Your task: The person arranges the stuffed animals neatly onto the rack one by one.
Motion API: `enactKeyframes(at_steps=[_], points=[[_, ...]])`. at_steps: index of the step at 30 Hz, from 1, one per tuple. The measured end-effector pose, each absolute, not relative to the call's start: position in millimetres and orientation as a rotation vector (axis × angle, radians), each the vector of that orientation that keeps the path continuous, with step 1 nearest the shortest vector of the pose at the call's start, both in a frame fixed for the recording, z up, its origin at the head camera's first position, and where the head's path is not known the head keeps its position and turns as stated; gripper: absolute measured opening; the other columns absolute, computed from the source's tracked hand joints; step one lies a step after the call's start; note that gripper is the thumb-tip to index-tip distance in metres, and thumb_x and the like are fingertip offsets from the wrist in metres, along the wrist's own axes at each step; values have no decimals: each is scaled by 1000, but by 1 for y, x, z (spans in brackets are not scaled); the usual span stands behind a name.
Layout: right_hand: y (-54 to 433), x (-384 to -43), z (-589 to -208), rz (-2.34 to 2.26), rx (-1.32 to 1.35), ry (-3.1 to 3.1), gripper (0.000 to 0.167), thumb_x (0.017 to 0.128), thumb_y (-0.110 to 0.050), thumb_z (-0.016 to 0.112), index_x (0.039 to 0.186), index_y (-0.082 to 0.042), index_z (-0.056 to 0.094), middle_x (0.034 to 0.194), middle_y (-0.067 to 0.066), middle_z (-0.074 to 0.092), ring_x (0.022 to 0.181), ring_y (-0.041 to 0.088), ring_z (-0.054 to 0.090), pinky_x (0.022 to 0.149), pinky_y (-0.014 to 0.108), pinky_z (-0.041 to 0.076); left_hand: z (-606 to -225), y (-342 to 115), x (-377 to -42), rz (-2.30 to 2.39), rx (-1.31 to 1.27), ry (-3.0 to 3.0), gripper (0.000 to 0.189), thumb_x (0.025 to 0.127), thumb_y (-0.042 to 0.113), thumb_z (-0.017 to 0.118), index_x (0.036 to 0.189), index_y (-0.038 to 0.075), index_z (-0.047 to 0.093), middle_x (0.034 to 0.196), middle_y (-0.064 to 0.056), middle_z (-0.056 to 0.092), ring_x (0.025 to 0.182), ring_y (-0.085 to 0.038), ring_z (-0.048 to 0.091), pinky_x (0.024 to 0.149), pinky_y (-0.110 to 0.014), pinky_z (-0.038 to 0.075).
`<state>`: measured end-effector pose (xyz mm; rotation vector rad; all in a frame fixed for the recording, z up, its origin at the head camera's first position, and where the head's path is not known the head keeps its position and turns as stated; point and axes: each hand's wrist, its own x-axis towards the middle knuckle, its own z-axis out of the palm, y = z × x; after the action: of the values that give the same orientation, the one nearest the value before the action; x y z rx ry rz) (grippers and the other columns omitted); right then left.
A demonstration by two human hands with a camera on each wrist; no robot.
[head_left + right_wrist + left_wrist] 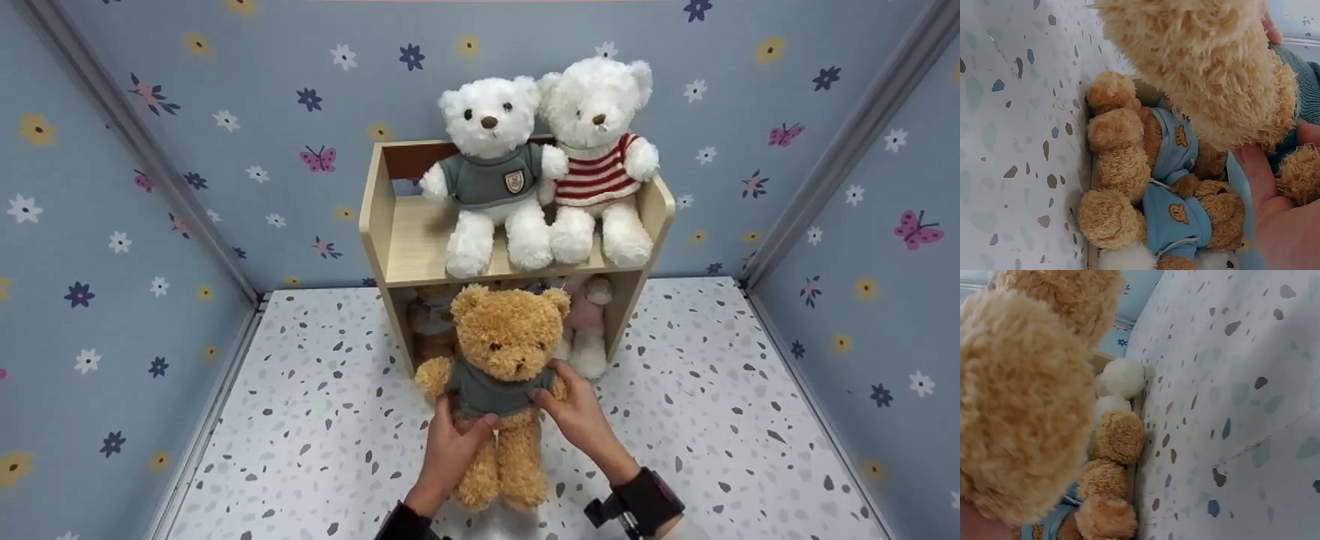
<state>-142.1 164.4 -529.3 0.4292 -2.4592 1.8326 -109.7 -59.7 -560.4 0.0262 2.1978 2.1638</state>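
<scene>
A curly tan teddy bear [506, 337] in a dark green shirt is held upright in front of a small wooden shelf [379, 225]. My left hand [454, 446] grips its lower body from the left, thumb over the front. On the other side my right hand [577, 412] grips the bear at the shirt, near its arm. In the left wrist view the bear's tan leg [1022, 405] fills much of the picture. The right wrist view has its leg [1185, 67] close up, with my right hand [1292, 225] beside the green shirt.
On the top shelf sit a white bear in a green shirt [487, 180] and a white bear in a red-striped sweater [596, 165]. The lower compartment holds several bears, including tan ones in blue hoodies [1179, 219]. Flowered walls [285, 187] enclose the speckled floor [315, 420].
</scene>
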Motion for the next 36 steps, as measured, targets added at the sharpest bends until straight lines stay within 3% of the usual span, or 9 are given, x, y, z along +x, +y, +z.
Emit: enactKeyframes(at_steps=[4, 11, 15, 18, 20, 23, 28, 33, 36], points=[[158, -140, -521, 1757, 498, -2438, 40, 99, -18, 73, 137, -16, 64, 130, 1, 69, 125, 20, 62, 109, 45, 47, -552, -60, -115, 2108, 27, 2198, 92, 92, 41, 79, 161, 11, 27, 158, -14, 42, 144, -31, 44, 117, -46, 37], [153, -139, -503, 1766, 487, -2388, 45, 99, -23, 73, 142, -15, 61, 116, 4, 71, 92, 16, 69, 75, 30, 56, -531, -69, -128, 2206, 113, 2403, 75, 88, 26, 86, 150, 8, 49, 139, -11, 62, 126, -27, 61, 104, -44, 49], [152, -139, -489, 1753, 453, -2381, 53, 102, -24, 69, 150, -11, 54, 81, -2, 59, 65, 5, 50, 62, 26, 43, -513, -72, -135, 2248, 141, 2485, 65, 88, 19, 83, 146, 8, 55, 132, -9, 66, 118, -25, 64, 100, -46, 50], [152, -142, -484, 1790, 458, -2301, 51, 101, -15, 69, 150, -7, 54, 80, 1, 58, 67, 7, 55, 66, 22, 47, -499, -75, -141, 2278, 176, 2519, 65, 90, 19, 82, 147, 8, 54, 132, -10, 66, 117, -25, 64, 101, -44, 50], [155, -146, -488, 1835, 472, -2235, 49, 100, -9, 69, 148, -8, 56, 102, 9, 68, 87, 14, 69, 77, 23, 56, -489, -78, -145, 2316, 230, 2513, 68, 92, 17, 80, 152, 6, 47, 138, -13, 62, 122, -28, 61, 103, -44, 48], [161, -148, -492, 1863, 520, -2166, 43, 101, -7, 67, 144, -5, 59, 133, 15, 66, 110, 21, 70, 87, 29, 59, -473, -84, -153, 2369, 251, 2478, 76, 95, 16, 78, 158, 7, 36, 147, -14, 54, 132, -29, 55, 111, -39, 43], [168, -149, -500, 1836, 583, -2135, 37, 103, -2, 62, 140, -1, 62, 135, 19, 65, 109, 14, 70, 85, 28, 59, -429, -92, -164, 2413, 184, 2524, 76, 94, 12, 77, 156, 2, 34, 146, -17, 53, 131, -30, 54, 110, -39, 43], [170, -150, -506, 1776, 602, -2148, 35, 102, 1, 62, 138, -1, 63, 129, 17, 68, 104, 13, 71, 83, 27, 59, -376, -94, -175, 2479, 371, 2612, 58, 95, 2, 72, 146, -8, 45, 135, -24, 56, 120, -31, 58, 103, -40, 47], [171, -150, -507, 1762, 587, -2160, 34, 102, -1, 62, 136, -3, 65, 123, 15, 71, 101, 13, 72, 82, 26, 59, -368, -97, -195, 2517, 448, 2643, 53, 97, 4, 71, 144, -7, 48, 127, -23, 59, 109, -26, 59, 97, -38, 47]])
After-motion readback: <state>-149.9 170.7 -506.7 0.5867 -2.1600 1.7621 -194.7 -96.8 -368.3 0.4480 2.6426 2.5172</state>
